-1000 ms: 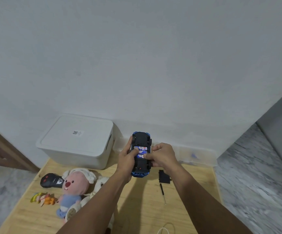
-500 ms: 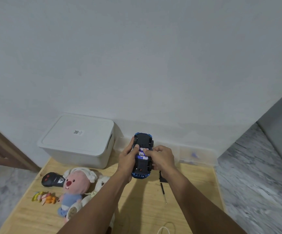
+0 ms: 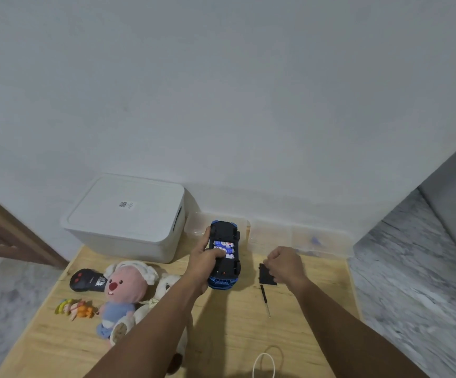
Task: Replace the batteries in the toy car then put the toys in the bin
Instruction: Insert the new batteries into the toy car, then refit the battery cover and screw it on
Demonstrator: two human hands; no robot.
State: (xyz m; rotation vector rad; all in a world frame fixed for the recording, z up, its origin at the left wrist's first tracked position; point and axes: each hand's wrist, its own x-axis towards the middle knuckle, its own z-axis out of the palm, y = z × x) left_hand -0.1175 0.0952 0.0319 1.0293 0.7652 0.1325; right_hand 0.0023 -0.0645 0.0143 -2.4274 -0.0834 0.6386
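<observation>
The toy car [image 3: 224,255], likely light rigid plastic, sits belly-up gripped along its side by the left hand [image 3: 205,261]; beside the car, the right hand [image 3: 282,264] curls over the battery cover [image 3: 265,275], contact unclear.

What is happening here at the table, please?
A person is changing batteries in a toy car. The left hand holds the car upside down, with batteries showing in the open compartment. The right hand reaches down to the black cover on the table, beside a screwdriver. The plush toys lie on the table, and the bin is closed.
</observation>
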